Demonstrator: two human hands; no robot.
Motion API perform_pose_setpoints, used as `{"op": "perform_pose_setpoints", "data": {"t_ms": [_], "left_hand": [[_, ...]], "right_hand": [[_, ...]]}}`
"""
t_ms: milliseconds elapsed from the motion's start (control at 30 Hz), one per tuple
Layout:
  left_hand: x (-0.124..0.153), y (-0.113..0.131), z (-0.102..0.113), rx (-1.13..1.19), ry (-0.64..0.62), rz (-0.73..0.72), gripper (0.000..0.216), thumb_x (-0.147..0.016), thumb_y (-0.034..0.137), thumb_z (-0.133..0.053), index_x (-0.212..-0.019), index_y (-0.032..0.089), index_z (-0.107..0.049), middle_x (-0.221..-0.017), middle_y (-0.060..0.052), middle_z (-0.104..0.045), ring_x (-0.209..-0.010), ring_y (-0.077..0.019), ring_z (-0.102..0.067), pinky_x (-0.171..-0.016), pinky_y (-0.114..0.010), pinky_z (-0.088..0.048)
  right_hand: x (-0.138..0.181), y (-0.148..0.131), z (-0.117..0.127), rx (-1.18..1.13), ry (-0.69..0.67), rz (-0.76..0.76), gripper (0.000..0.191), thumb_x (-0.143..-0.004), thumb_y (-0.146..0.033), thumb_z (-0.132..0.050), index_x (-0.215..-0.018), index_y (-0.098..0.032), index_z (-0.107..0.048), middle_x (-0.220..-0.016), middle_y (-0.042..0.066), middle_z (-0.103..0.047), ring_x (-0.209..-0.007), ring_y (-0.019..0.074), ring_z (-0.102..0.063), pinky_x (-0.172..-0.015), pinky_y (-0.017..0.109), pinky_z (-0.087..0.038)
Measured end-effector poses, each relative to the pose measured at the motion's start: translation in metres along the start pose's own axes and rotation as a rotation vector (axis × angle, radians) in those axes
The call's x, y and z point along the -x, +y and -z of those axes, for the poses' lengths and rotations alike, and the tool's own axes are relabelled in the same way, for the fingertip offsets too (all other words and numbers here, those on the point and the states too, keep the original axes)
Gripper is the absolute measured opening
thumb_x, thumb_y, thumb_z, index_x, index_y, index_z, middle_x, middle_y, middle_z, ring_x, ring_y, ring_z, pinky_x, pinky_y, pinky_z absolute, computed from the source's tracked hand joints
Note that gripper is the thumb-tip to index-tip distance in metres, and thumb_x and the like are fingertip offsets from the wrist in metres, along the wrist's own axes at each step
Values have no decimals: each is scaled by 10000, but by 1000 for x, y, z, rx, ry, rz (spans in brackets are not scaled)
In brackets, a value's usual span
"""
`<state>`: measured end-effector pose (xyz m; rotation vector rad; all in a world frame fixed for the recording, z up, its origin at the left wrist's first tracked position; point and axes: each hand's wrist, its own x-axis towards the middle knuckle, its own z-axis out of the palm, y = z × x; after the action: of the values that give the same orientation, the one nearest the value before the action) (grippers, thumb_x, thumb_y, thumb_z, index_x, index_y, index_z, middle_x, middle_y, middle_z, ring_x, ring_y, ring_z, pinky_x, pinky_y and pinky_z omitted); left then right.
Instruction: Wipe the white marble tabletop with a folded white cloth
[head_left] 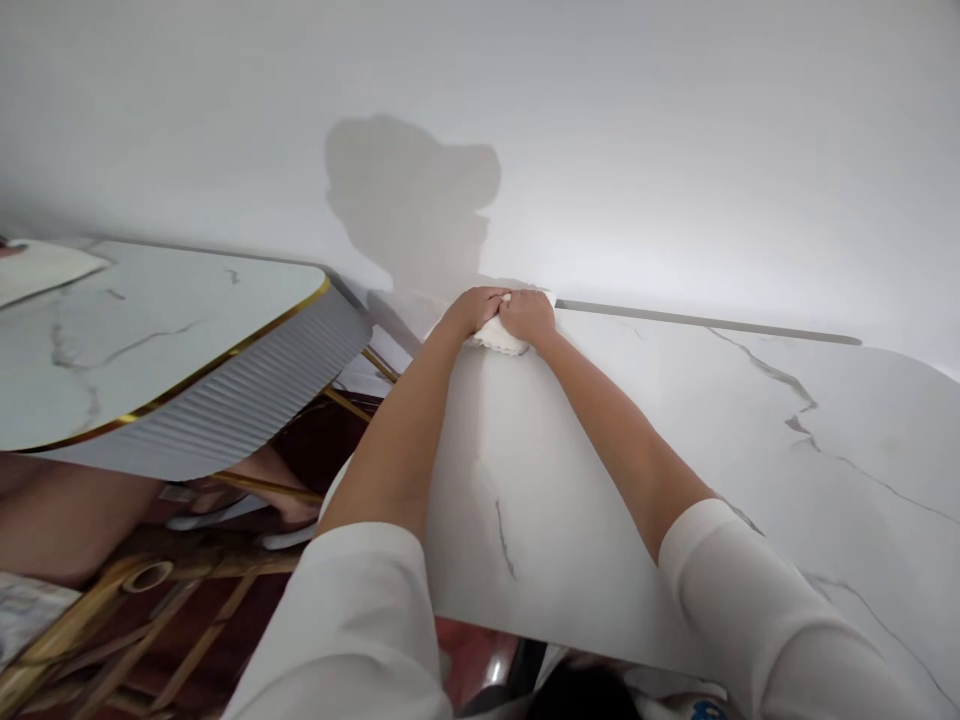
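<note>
Both my arms stretch out over a white marble table (675,480) toward its far corner by the wall. My left hand (474,308) and my right hand (529,314) lie side by side, fingers curled down onto a white cloth (496,340) with a scalloped edge. The cloth is bunched under both hands at the table's far edge. Only a small part of the cloth shows below the knuckles.
A second marble-topped table (150,350) with a gold rim and ribbed grey skirt stands to the left. Beneath it are another person's bare leg (52,525), a foot in a sandal (289,510) and gold chair frames (112,620). A plain white wall (675,150) runs behind.
</note>
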<state>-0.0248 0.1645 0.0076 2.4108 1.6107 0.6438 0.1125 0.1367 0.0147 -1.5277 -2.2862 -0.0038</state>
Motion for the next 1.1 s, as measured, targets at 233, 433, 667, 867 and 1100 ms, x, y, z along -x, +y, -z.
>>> {"op": "perform_pose_setpoints", "data": {"t_ms": [233, 433, 667, 867, 1100], "left_hand": [[18, 1, 4, -23, -18, -54, 563, -868, 306, -285, -1378, 167, -481, -1430, -43, -482, -1302, -195, -453, -1089, -302, -329], [57, -1, 8, -30, -38, -105, 594, -896, 368, -245, -1442, 174, -373, -1507, -35, -372, -1388, -174, -329, -1159, -328, -229], [139, 6, 32, -32, -60, -105, 730, -883, 533, -184, -1416, 76, -378, -1509, -106, -354, -1391, -168, -320, -1168, -314, -203], [212, 24, 50, -61, -80, -75, 715, -888, 547, -175, -1421, 112, -369, -1516, -82, -340, -1395, -175, -316, -1170, -323, -209], [272, 62, 52, -79, -74, -71, 615, -909, 464, -206, -1469, 233, -309, -1529, -5, -322, -1400, -168, -309, -1182, -340, -198]], "right_hand": [[14, -7, -4, 16, 71, 12, 474, -944, -205, -319, -1309, 45, -488, -1366, 247, -500, -1310, 305, -409, -1091, 460, -270], [48, -34, 5, -35, -9, -13, 548, -952, -214, -316, -1391, 113, -333, -1477, 281, -324, -1396, 308, -279, -1146, 451, -178], [109, -93, 15, -36, 16, -27, 565, -952, -249, -326, -1390, 108, -336, -1470, 286, -334, -1387, 333, -292, -1151, 482, -159], [161, -134, 21, -63, 8, 9, 582, -945, -281, -351, -1387, 98, -354, -1472, 268, -345, -1386, 350, -289, -1147, 494, -184], [221, -143, 43, -115, -61, 76, 587, -929, -285, -379, -1399, 64, -356, -1484, 244, -340, -1396, 317, -286, -1160, 471, -169]]}}
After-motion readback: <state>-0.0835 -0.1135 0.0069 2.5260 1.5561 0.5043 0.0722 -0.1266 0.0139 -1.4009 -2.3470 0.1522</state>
